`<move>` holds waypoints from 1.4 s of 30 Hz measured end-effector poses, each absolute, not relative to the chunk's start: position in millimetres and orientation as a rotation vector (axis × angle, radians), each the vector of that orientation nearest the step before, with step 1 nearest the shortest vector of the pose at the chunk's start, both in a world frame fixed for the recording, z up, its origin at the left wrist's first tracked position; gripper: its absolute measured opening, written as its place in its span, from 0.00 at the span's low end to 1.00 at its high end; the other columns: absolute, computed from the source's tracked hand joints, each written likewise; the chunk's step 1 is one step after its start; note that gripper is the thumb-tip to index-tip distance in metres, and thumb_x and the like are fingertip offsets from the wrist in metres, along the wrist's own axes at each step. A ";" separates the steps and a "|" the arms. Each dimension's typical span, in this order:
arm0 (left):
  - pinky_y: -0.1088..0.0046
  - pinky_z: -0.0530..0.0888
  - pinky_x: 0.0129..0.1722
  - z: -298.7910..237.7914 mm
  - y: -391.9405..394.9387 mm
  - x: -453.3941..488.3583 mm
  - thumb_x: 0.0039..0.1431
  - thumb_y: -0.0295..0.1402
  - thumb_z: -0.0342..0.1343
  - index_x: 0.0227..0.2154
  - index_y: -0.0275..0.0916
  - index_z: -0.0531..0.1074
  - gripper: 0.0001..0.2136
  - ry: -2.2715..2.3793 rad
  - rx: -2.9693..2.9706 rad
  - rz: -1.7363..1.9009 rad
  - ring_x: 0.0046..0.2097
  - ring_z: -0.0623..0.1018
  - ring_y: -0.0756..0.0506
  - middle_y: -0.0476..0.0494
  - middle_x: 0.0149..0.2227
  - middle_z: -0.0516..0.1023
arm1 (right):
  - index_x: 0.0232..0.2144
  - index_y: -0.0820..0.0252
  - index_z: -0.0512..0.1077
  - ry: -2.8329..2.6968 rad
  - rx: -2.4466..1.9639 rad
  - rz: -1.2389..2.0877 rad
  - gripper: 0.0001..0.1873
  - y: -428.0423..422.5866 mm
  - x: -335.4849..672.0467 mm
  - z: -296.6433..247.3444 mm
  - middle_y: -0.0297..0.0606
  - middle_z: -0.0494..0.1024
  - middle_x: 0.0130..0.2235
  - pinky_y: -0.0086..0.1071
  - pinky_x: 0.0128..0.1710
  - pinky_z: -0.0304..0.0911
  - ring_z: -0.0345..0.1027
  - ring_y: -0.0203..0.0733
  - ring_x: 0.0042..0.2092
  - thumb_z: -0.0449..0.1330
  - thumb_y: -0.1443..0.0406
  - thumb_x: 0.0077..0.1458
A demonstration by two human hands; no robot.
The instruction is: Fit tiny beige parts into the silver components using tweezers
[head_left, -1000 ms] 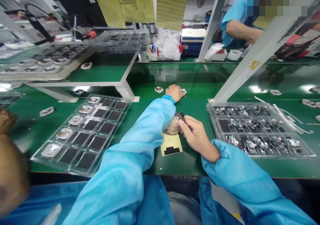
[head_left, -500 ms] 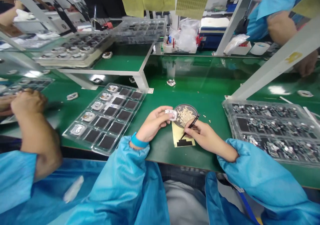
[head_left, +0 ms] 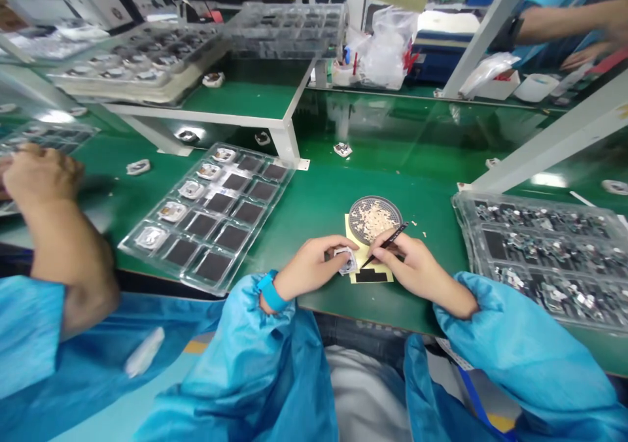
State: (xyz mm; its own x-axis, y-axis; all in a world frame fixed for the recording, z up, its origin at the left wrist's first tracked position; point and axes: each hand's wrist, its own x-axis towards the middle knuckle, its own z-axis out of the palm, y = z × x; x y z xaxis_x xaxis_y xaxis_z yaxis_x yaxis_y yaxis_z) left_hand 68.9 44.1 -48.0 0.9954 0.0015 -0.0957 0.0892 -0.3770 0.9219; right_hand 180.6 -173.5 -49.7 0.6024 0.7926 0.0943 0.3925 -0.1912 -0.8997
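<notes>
Between thumb and fingers, my left hand [head_left: 314, 265] grips a small white plastic housing [head_left: 346, 260], low over the left edge of a yellow sheet [head_left: 359, 254]. My right hand [head_left: 412, 262] holds black tweezers [head_left: 390, 240] like a pen. Their tip points down at the sheet, close to the housing and just above a black strip [head_left: 371, 276]; whether it touches anything I cannot tell. Behind both hands, a round dark dish [head_left: 354, 223] holds a heap of tiny beige pieces [head_left: 377, 220], partly covered by my right hand.
On the left lies a clear compartment tray [head_left: 230, 236] with several white housings. Another clear tray [head_left: 483, 242], full of small metallic parts, lies at right. A raised shelf [head_left: 250, 95] carries stacked trays. A co-worker's arm [head_left: 63, 233] reaches in at far left.
My left hand has brought the white housing down and nearer, from beside the dish to the yellow sheet. The tweezers stay over the sheet. The camera view has shifted slightly.
</notes>
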 end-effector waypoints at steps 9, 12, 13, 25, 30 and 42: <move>0.73 0.63 0.31 -42.5 39.8 78.1 0.64 0.36 0.54 0.49 0.47 0.77 0.13 0.153 2.203 -0.135 0.28 0.72 0.50 0.54 0.28 0.76 | 0.43 0.55 0.71 -0.993 -1.610 0.187 0.08 -173.1 177.4 -39.9 0.37 0.79 0.41 0.39 0.45 0.71 0.75 0.41 0.43 0.60 0.71 0.64; 0.74 0.63 0.30 -40.3 37.9 77.6 0.64 0.36 0.54 0.46 0.47 0.78 0.11 0.166 2.204 -0.140 0.27 0.71 0.51 0.55 0.25 0.74 | 0.44 0.56 0.72 -1.065 -1.614 0.098 0.11 -169.2 178.0 -39.2 0.38 0.79 0.41 0.41 0.48 0.71 0.75 0.42 0.46 0.61 0.75 0.61; 0.74 0.63 0.30 -39.6 37.5 77.5 0.64 0.36 0.54 0.46 0.48 0.79 0.11 0.168 2.208 -0.146 0.27 0.71 0.51 0.55 0.25 0.74 | 0.44 0.57 0.72 -1.082 -1.613 0.091 0.12 -168.0 178.2 -39.7 0.38 0.80 0.42 0.41 0.48 0.71 0.75 0.42 0.46 0.61 0.75 0.61; 0.74 0.63 0.32 -38.8 37.5 77.3 0.63 0.33 0.54 0.48 0.46 0.81 0.14 0.147 2.245 -0.106 0.28 0.71 0.51 0.52 0.29 0.78 | 0.44 0.59 0.72 -1.172 -1.633 0.079 0.12 -165.9 178.4 -42.5 0.40 0.80 0.42 0.40 0.49 0.72 0.75 0.41 0.47 0.62 0.76 0.60; 0.73 0.64 0.32 -42.1 37.8 76.5 0.64 0.34 0.54 0.49 0.46 0.81 0.15 0.144 2.231 -0.106 0.29 0.72 0.51 0.52 0.31 0.79 | 0.44 0.57 0.72 -1.165 -1.644 0.115 0.12 -164.5 177.8 -42.6 0.40 0.80 0.43 0.40 0.50 0.71 0.75 0.42 0.47 0.62 0.75 0.60; 0.73 0.65 0.33 -42.2 39.4 74.7 0.64 0.34 0.54 0.50 0.48 0.80 0.15 0.146 2.216 -0.120 0.30 0.74 0.50 0.51 0.35 0.81 | 0.45 0.55 0.73 -1.128 -1.681 0.126 0.13 -169.6 175.0 -42.7 0.38 0.80 0.41 0.40 0.48 0.71 0.76 0.43 0.46 0.64 0.73 0.59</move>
State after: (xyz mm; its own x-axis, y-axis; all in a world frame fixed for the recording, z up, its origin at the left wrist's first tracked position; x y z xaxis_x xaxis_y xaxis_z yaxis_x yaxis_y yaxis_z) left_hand 74.7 39.4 -42.2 0.9884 0.0624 -0.1385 0.1480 -0.6012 0.7853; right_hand 175.0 -169.6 -42.7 0.5485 0.7204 0.4244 0.6088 0.0038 -0.7933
